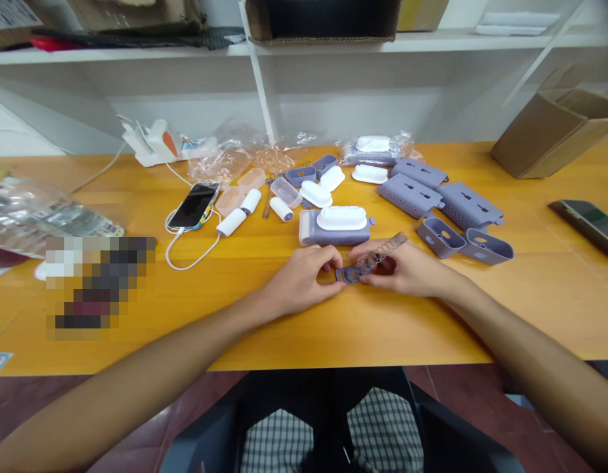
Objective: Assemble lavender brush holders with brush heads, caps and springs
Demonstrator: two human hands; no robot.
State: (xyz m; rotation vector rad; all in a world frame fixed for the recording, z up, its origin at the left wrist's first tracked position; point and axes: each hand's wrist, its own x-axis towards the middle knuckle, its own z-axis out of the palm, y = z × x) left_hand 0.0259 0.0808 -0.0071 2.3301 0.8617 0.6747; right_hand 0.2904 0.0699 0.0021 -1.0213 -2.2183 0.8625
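Pinching gray piece (351,274) and spring (395,243), hands (304,279) close together, room toward table's near edge (363,361)

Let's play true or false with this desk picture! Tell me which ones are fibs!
1. The left hand pinches a small purple-grey part. True.
2. The right hand holds a pencil. False: its fingers are at a coiled spring.
3. The phone with the white cable is right of both hands. False: it lies left of them.
4. A white brush sits on a purple-grey case beyond the hands. True.
5. A cardboard box stands on the desk, towards the right. True.
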